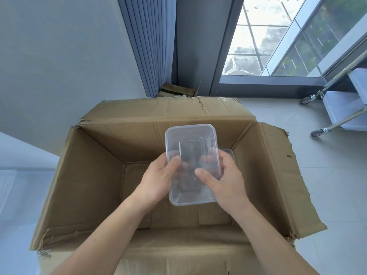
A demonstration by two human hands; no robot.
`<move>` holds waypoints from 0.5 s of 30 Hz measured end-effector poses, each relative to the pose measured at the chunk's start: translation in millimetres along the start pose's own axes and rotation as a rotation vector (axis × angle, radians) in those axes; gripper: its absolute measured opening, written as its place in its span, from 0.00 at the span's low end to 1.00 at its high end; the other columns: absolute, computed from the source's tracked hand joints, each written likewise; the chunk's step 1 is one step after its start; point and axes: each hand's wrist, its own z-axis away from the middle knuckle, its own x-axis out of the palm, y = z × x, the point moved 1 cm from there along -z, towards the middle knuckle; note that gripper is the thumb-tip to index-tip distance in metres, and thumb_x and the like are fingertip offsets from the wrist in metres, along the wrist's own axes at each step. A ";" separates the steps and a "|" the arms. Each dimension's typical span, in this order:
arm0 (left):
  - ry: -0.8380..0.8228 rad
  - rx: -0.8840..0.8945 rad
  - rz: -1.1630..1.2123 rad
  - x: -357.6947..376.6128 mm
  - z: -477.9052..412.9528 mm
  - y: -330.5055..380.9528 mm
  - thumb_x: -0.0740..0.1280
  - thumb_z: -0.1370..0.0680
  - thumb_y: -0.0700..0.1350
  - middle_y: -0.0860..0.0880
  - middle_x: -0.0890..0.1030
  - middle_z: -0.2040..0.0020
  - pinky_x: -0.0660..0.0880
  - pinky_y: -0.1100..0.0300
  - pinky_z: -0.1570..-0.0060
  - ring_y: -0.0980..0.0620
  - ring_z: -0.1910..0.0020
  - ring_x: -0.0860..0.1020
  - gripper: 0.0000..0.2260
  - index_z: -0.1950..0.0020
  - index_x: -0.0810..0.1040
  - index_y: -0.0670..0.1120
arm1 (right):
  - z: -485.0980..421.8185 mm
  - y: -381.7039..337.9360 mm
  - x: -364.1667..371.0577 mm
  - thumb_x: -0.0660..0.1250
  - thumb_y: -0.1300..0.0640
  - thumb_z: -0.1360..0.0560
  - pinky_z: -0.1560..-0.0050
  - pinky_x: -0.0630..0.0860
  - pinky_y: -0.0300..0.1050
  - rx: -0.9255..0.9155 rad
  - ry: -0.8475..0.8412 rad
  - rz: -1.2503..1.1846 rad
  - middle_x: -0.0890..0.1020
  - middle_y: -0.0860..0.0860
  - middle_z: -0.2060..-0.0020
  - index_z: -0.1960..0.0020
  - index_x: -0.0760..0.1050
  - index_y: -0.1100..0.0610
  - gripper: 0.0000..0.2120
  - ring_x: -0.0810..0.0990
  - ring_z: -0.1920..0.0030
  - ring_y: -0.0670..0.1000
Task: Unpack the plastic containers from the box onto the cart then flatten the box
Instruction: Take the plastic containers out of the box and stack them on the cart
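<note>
an open cardboard box (93, 175) is set on the floor with its flaps spread. over its inside a clear plastic container (190, 143) is held up. its left edge is grasped by the left hand (156, 181) and its right edge by the right hand (226, 183), with fingers (224, 155) curled beneath and thumbs pressed on top. a steel cart (337, 116) is parked well apart at far right.

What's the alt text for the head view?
The left hand and right hand hold a clear rectangular plastic container over an open cardboard box. A wheeled metal cart stands at the right, near a window.
</note>
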 end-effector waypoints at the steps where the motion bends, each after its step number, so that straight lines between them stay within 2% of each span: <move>1: 0.019 0.007 0.027 -1.7 1.3 -0.8 0.60 0.18 0.51 0.46 0.85 0.46 0.77 0.41 0.40 0.46 0.46 0.83 0.13 0.40 0.80 0.49 | 1.1 -2.9 2.7 0.74 0.53 0.27 0.55 0.78 0.34 -0.013 -0.013 -0.032 0.81 0.42 0.47 0.39 0.72 0.44 0.19 0.81 0.48 0.41; 3: 0.065 0.027 0.044 -4.2 3.1 -1.9 0.59 0.16 0.48 0.45 0.85 0.49 0.79 0.43 0.44 0.45 0.51 0.84 0.12 0.39 0.78 0.47 | 0.7 -6.9 5.2 0.67 0.50 0.25 0.54 0.80 0.37 -0.017 -0.039 -0.135 0.84 0.45 0.49 0.41 0.75 0.45 0.12 0.83 0.49 0.44; 5: 0.147 0.018 0.032 -6.6 3.6 -3.0 0.58 0.15 0.47 0.47 0.84 0.54 0.80 0.43 0.51 0.46 0.57 0.85 0.10 0.40 0.77 0.47 | -6.9 -2.9 2.8 0.61 0.46 0.23 0.52 0.80 0.42 0.026 -0.011 -0.141 0.86 0.45 0.52 0.45 0.79 0.49 0.12 0.84 0.50 0.46; 6: 0.186 0.013 0.014 -8.3 2.8 -3.6 0.57 0.15 0.47 0.47 0.84 0.56 0.81 0.42 0.52 0.45 0.58 0.85 0.09 0.42 0.76 0.48 | -15.4 2.6 -0.4 0.59 0.45 0.21 0.50 0.79 0.44 0.072 0.025 -0.069 0.86 0.45 0.52 0.45 0.79 0.50 0.14 0.83 0.49 0.46; 8: 0.232 -0.001 -0.003 -10.2 1.9 -2.2 0.57 0.16 0.46 0.43 0.83 0.55 0.80 0.41 0.54 0.43 0.58 0.84 0.09 0.45 0.76 0.46 | -39.3 19.6 -12.1 0.59 0.46 0.18 0.47 0.75 0.47 0.216 0.098 0.265 0.83 0.50 0.43 0.37 0.77 0.54 0.17 0.80 0.43 0.51; 10: 0.248 -0.016 0.000 -10.8 1.4 1.4 0.57 0.16 0.45 0.41 0.82 0.55 0.80 0.42 0.54 0.43 0.61 0.83 0.09 0.46 0.75 0.43 | -60.2 42.4 -22.3 0.60 0.48 0.18 0.51 0.68 0.43 0.380 0.045 0.641 0.78 0.57 0.37 0.29 0.70 0.60 0.22 0.77 0.40 0.57; 11: 0.247 -0.017 -0.010 -10.4 0.6 2.6 0.57 0.17 0.45 0.40 0.82 0.55 0.79 0.41 0.53 0.43 0.60 0.83 0.10 0.46 0.75 0.42 | -66.5 52.8 -24.9 0.61 0.50 0.19 0.53 0.66 0.43 0.432 0.007 0.751 0.77 0.59 0.38 0.29 0.68 0.62 0.23 0.77 0.43 0.59; 13: 0.237 -0.025 -0.041 -9.1 -0.9 4.8 0.59 0.19 0.49 0.42 0.82 0.56 0.79 0.41 0.51 0.41 0.59 0.83 0.11 0.47 0.75 0.43 | -72.6 68.8 -24.9 0.62 0.52 0.21 0.55 0.67 0.44 0.491 -0.025 0.874 0.76 0.62 0.40 0.32 0.68 0.64 0.22 0.76 0.45 0.60; 15: 0.233 -0.059 -0.054 -8.1 -4.3 3.8 0.59 0.21 0.51 0.45 0.83 0.56 0.79 0.40 0.51 0.43 0.59 0.84 0.11 0.47 0.76 0.47 | -73.8 79.5 -19.4 0.64 0.54 0.23 0.50 0.72 0.47 0.527 -0.038 0.953 0.73 0.63 0.37 0.32 0.65 0.65 0.24 0.75 0.41 0.62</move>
